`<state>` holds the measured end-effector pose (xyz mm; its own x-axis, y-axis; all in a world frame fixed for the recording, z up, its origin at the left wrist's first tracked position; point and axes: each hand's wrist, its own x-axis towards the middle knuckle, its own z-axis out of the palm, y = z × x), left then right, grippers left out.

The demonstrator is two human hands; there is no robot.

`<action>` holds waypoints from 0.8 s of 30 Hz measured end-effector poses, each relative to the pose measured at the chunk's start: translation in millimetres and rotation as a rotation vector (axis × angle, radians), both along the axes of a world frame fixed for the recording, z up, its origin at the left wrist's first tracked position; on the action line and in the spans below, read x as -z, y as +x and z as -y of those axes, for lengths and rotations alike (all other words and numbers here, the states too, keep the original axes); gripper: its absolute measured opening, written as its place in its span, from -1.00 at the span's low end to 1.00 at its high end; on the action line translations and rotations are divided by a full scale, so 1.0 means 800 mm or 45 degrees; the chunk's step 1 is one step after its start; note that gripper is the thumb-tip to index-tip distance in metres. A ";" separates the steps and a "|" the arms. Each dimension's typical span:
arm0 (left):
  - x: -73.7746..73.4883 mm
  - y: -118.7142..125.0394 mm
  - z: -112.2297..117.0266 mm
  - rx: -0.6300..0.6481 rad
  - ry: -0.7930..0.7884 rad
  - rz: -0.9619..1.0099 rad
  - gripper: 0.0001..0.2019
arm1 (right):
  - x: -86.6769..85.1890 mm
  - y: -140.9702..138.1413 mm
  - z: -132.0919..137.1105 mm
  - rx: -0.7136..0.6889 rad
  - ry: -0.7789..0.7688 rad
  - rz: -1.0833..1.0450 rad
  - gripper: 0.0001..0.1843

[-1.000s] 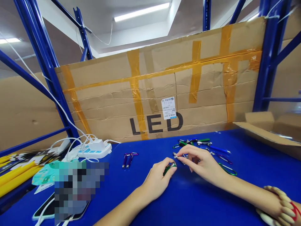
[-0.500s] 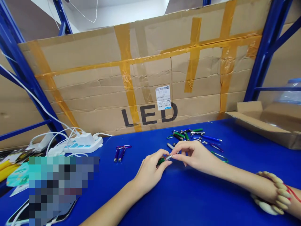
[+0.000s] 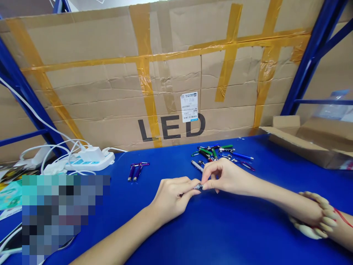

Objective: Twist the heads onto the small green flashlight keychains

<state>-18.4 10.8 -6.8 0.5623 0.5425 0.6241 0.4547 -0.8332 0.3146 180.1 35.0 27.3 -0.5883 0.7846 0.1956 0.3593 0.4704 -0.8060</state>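
From where I stand, black letters on the cardboard (image 3: 110,103) spell "LED"; the white label (image 3: 189,106) is too fine to read. Over the desk (image 3: 193,235), the left hand (image 3: 173,197) clasps a small silver piece (image 3: 197,187), while the right hand's (image 3: 226,176) thumb and forefinger pinch its tip.

1. Pinching with thumb (image 3: 190,195) and forefinger (image 3: 190,184) of the left hand (image 3: 173,197), with its back turned upward.
2. Pinching likewise with the right hand (image 3: 224,178), just beside the left.
3. Extending left forearm (image 3: 127,235) behind one, right forearm (image 3: 275,200) behind the other.
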 end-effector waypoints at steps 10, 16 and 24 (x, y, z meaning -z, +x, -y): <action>0.000 -0.001 -0.005 -0.120 0.111 0.043 -0.77 | 0.006 -0.009 0.002 0.159 -0.560 -0.106 -0.60; -0.006 0.005 -0.003 -0.256 -0.090 0.253 -0.80 | 0.004 -0.007 0.000 0.203 -0.068 -0.154 -0.59; -0.010 0.010 -0.001 -0.278 -0.310 0.280 -0.87 | 0.004 0.006 -0.003 0.052 0.994 -0.136 -0.77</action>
